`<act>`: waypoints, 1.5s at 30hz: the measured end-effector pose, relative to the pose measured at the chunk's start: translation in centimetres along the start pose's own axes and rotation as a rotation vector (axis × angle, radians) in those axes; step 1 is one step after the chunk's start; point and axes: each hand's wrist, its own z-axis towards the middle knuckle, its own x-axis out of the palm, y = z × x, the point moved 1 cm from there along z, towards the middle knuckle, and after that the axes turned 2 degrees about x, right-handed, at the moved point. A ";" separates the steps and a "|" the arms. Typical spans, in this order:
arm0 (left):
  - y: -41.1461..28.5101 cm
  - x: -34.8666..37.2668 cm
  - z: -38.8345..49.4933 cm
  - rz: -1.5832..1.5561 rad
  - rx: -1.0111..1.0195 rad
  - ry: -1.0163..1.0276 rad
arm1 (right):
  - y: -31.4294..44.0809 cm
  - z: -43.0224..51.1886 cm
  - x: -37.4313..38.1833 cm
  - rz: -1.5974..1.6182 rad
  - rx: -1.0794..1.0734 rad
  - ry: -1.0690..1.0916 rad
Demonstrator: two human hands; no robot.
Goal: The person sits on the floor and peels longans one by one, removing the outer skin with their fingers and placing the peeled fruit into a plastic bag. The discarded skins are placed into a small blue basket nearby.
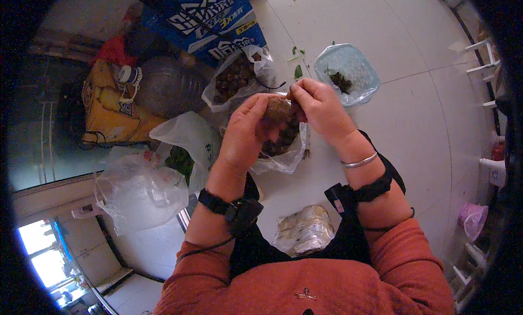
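Observation:
My left hand holds a rough brown lump, perhaps a root vegetable; its exact kind is unclear. At the lump's right edge, my right hand pinches with thumb and fingers, and the fingertips partly hide what they grip. Below both hands, an opened clear plastic bag on the floor contains dark brown pieces. Just beyond stands a second clear bag full of round brown pieces, with a thin black cable crossing it.
A bin with a pale blue liner holds leafy scraps. Loose green leaves lie beside it. Left are a blue printed carton, a yellow box and plastic bags. A wrapped bundle sits between my legs.

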 end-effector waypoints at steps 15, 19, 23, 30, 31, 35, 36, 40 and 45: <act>-0.2 -0.8 0.1 0.053 -0.001 0.006 | -0.5 0.1 -0.1 -0.106 -0.091 -0.128; -0.1 -1.3 0.2 0.072 -0.014 -0.019 | -0.1 -0.3 0.5 -0.007 0.054 -0.002; 0.1 -1.5 0.2 0.115 0.008 -0.071 | 0.1 -0.9 1.8 0.195 0.086 0.094; -0.5 -1.5 0.2 0.304 0.053 -0.020 | -0.5 -0.6 1.5 0.005 -0.065 0.010; -0.6 -1.5 0.2 0.299 0.058 -0.012 | -0.5 -0.5 1.4 -0.086 -0.134 -0.017; -0.6 -1.6 0.3 0.299 0.068 -0.005 | -0.6 -0.5 1.1 -0.027 -0.099 0.009; -0.6 -1.6 0.3 0.302 0.072 -0.004 | -0.5 -0.6 1.0 -0.035 -0.102 0.030; -0.3 -1.5 0.4 0.371 0.098 0.020 | -0.2 -0.8 0.9 -0.103 -0.056 0.039; -0.2 -1.5 0.4 0.344 0.084 0.016 | 0.3 -0.8 0.8 -0.202 -0.076 0.017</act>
